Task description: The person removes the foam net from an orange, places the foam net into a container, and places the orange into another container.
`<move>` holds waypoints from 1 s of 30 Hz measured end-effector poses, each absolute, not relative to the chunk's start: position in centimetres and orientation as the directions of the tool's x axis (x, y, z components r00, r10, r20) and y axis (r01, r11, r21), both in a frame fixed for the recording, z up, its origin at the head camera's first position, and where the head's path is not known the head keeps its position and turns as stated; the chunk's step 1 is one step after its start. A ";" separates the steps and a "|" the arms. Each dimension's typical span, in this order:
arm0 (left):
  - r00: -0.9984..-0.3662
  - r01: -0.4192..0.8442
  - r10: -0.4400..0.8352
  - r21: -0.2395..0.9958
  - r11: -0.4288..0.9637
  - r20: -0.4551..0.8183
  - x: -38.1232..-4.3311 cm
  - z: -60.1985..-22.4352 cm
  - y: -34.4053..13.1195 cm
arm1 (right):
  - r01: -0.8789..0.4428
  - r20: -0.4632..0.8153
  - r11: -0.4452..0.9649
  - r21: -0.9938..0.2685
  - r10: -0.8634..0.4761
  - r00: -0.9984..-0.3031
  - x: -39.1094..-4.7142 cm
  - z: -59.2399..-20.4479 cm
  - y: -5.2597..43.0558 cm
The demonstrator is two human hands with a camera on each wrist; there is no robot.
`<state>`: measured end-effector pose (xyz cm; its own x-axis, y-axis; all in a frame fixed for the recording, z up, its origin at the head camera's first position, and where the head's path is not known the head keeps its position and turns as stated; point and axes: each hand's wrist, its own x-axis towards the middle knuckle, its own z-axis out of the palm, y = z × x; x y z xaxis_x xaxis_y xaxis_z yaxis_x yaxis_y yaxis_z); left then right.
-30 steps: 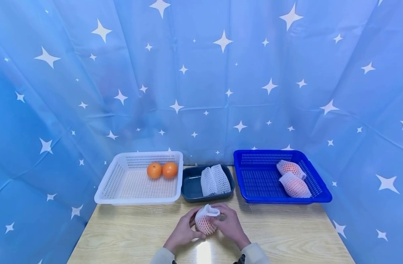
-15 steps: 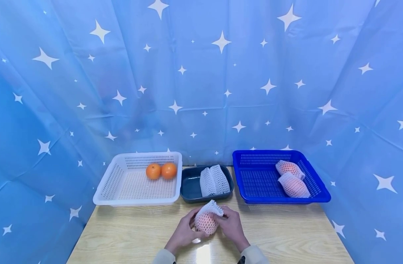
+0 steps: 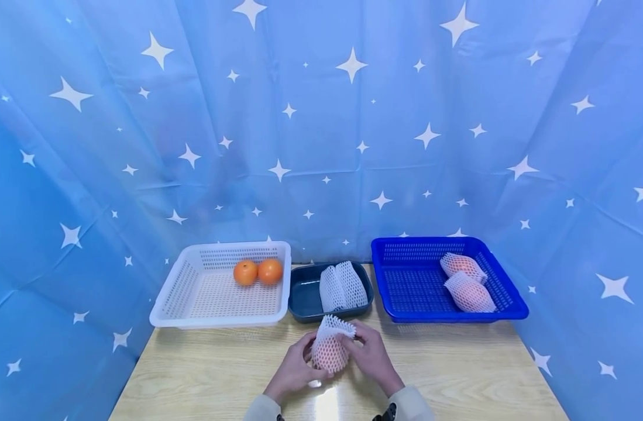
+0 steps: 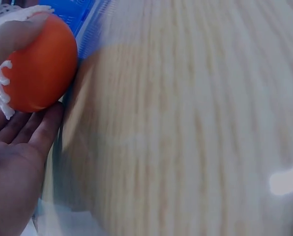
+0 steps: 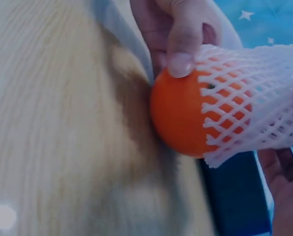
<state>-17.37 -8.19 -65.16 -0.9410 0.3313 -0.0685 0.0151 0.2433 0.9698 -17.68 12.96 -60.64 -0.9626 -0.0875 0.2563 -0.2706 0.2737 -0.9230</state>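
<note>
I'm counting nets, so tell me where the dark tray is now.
In the head view, the dark tray sits below centre, between the white basket on the left and the blue basket on the right, just beyond the held orange.

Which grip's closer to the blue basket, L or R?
Right. In the head view, the right grip is apart from the blue basket, off its near left corner; the left grip is farther left, across the netted orange.

Round orange [image 5: 177,118], bare at one end, in left fingers [image 4: 47,129], white foam netting [image 5: 277,96] over the rest, pinched by right fingers [image 3: 351,347]
</note>
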 end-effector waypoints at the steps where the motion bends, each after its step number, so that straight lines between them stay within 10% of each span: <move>1: -0.940 0.014 0.333 0.969 0.245 -0.070 -17.4 -65.1 -8.2 | -0.288 0.272 0.277 -0.917 -0.097 -0.958 -17.7 -60.5 13.0; 30: -0.919 0.041 0.393 0.989 0.140 -0.017 -17.5 -66.2 -8.4 | -0.162 0.145 0.458 -0.874 -0.071 -0.987 -26.8 -52.8 13.5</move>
